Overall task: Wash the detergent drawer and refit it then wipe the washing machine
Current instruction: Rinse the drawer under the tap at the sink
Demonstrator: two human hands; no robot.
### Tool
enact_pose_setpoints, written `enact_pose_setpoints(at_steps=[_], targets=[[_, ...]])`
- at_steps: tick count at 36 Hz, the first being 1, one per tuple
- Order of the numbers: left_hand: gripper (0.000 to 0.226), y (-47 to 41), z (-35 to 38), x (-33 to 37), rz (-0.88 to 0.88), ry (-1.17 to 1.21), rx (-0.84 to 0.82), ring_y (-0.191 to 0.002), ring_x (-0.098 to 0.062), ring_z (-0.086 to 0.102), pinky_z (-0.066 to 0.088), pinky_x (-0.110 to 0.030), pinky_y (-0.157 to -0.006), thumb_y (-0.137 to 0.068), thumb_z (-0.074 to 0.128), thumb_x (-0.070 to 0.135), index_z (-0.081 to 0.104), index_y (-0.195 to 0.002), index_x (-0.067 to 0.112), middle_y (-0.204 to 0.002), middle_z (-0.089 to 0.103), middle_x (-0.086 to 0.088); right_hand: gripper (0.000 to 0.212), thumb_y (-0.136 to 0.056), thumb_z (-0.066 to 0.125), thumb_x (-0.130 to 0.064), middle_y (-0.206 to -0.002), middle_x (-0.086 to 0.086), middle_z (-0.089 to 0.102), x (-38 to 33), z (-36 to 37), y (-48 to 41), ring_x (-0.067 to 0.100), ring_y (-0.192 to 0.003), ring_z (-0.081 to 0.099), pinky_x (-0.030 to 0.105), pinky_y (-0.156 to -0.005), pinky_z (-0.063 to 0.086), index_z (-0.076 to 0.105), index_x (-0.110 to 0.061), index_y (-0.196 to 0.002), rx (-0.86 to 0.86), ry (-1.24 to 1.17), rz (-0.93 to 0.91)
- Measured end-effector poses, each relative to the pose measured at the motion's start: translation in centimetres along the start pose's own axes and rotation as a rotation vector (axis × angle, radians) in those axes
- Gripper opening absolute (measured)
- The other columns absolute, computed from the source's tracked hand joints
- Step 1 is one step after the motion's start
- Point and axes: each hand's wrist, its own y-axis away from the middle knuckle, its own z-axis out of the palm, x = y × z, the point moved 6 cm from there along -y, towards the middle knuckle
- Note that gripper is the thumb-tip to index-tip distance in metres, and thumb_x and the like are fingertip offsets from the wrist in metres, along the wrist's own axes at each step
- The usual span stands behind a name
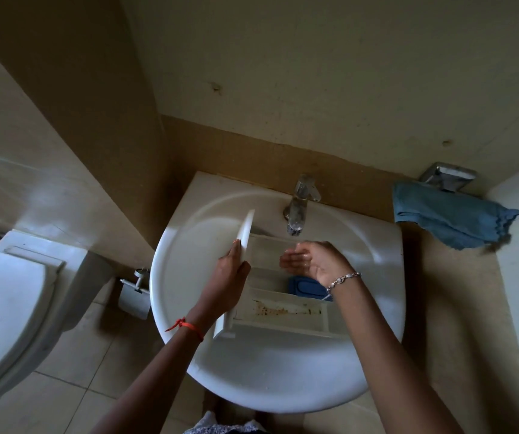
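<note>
Detergent drawer (283,311) lay across sink (270,380) below tap (298,208), front panel to the left. Left hand (230,277) gripped that panel; right hand (311,261), nearer tap, cupped & wet, w/ nothing held.

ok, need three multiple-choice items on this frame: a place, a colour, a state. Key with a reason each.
1. Where does the cloth hang? A left of the sink B right of the sink C inside the sink
2. Colour of the insert in the detergent drawer? A blue B green C yellow
3. What is the left hand doing? A hanging free B lying flat C gripping the detergent drawer
Key: 1 B, it drapes from the wall bracket beyond the sink's right edge. 2 A, blue against the white plastic. 3 C, its fingers clamp the upright front panel.
</note>
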Motion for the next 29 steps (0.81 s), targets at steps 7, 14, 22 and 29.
enact_pose_setpoints(at_steps=[7, 14, 22, 29], targets=[[0.052, 0.0, 0.1, -0.3, -0.017, -0.016, -0.012, -0.105, -0.028, 0.055, 0.044, -0.028, -0.082, -0.098, 0.04, 0.01, 0.023, -0.146, 0.001, -0.13, 0.049, -0.025, 0.028, -0.097, 0.03, -0.002, -0.116, 0.032, 0.055, -0.7, 1.0, -2.5, 0.04, -0.122, 0.047, 0.049, -0.098, 0.039, 0.049, 0.016, -0.107, -0.162, -0.732, 0.077], [0.051, 0.1, 0.0, -0.1, -0.014, -0.031, -0.02, -0.11, -0.03, 0.054, 0.045, -0.03, -0.086, -0.098, 0.04, 0.01, 0.023, -0.146, 0.002, -0.131, 0.049, -0.024, 0.03, -0.097, 0.029, -0.001, -0.068, 0.022, 0.066, -0.4, 2.1, -3.3, 0.03, -0.081, 0.057, 0.038, -0.063, 0.058, 0.055, 0.01, -0.088, -0.211, -0.812, 0.092], [0.05, 0.2, -0.1, 0.0, -0.032, -0.032, -0.027, -0.112, -0.033, 0.054, 0.048, -0.04, -0.092, -0.098, 0.041, 0.01, 0.025, -0.145, 0.002, -0.131, 0.049, -0.025, 0.032, -0.098, 0.03, -0.002, -0.058, 0.012, 0.061, 0.8, 0.5, -1.1, 0.021, -0.063, 0.058, 0.026, -0.05, 0.055, 0.054, -0.001, -0.077, -0.225, -0.605, 0.137], [0.044, 0.3, -0.4, 0.3, 0.009, -0.009, 0.02, -0.107, -0.042, 0.053, 0.04, -0.034, -0.085, -0.094, 0.043, 0.001, 0.035, -0.137, -0.007, -0.118, 0.055, -0.031, 0.034, -0.096, 0.033, 0.0, -0.069, 0.016, 0.067, 2.4, 4.5, 3.7, 0.024, -0.065, 0.066, 0.032, -0.067, 0.055, 0.061, 0.009, -0.079, -0.389, 0.123, 0.089]])
